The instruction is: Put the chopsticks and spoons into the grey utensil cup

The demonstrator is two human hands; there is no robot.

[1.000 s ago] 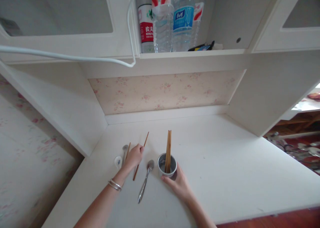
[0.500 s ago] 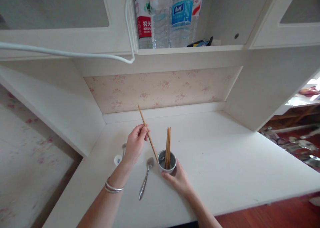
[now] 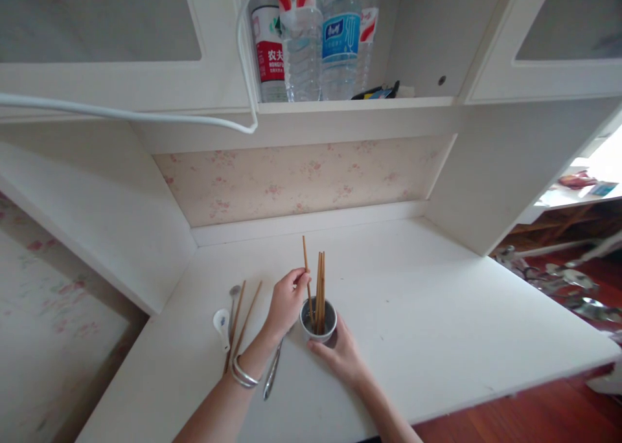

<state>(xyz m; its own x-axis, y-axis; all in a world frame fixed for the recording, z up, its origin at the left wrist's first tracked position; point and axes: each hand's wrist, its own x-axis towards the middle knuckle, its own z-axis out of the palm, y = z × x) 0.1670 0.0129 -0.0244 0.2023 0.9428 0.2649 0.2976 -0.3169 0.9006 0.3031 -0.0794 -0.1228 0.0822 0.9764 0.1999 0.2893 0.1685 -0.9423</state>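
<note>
A wooden chopstick (image 3: 306, 254) is pinched in my left hand (image 3: 286, 300), its lower end inside a round metal cup (image 3: 304, 329). Several more chopsticks (image 3: 321, 287) stand upright in that cup. My right hand (image 3: 343, 355) curls around the cup's right and near side. Left of my left forearm lie two loose chopsticks (image 3: 238, 317), a white ceramic spoon (image 3: 221, 326) and a metal spoon (image 3: 234, 292). Another metal spoon (image 3: 273, 368) rests nearer the cup, its bowl mostly hidden behind my left hand.
All this is on a white tabletop (image 3: 413, 313) under a cabinet. Several plastic bottles (image 3: 340, 48) stand on the shelf above. A white cable (image 3: 194, 120) hangs across the cabinet front. A side panel (image 3: 515, 164) rises at the right.
My left hand has moved right and brought the chopstick from beside the cup into it, now more upright. The two loose chopsticks and the ceramic spoon have come into view.
</note>
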